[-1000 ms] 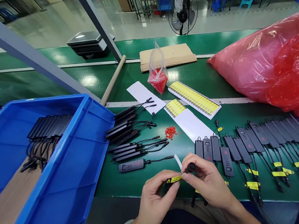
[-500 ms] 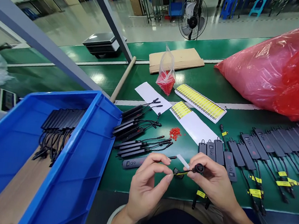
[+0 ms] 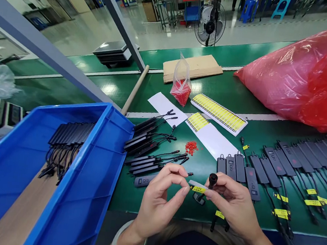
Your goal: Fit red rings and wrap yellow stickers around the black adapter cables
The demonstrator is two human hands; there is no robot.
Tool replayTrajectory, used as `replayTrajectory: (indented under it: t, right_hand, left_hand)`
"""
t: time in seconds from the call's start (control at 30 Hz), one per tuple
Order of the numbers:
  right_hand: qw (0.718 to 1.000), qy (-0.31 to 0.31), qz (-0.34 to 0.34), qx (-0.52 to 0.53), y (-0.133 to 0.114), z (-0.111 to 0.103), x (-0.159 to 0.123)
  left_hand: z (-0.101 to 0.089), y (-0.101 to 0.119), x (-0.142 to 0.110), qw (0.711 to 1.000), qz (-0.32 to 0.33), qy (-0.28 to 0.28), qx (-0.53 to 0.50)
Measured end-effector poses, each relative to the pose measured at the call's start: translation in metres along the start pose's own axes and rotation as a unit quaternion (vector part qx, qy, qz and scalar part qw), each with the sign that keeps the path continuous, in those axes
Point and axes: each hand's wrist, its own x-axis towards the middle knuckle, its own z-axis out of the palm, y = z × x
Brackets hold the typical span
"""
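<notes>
- Part of the black round-plugged cable (image 3: 213, 179) was hidden by the right hand (image 3: 234, 203), pinching it above the green tabletop (image 3: 126, 200).
- The flat yellow "12V" paper label (image 3: 199, 189) had unreadable small print.
- The left hand (image 3: 159, 202) was nearly closed beside the label; any hold couldn't be told.

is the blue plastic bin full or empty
Partly filled: black rectangular devices with cables occupy one part of the blue plastic bin, while flat brown lining shows elsewhere.
</notes>
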Motion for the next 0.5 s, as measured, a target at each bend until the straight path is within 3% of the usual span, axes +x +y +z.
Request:
replayTrajectory:
  t: [0.5]
  right_hand:
    - [0.998,0.024,-0.025,-0.048,-0.0003,0.0010,-0.0053]
  left_hand:
    - [-0.0013,0.0016,0.0066,0.996,-0.056,-0.043,-0.053]
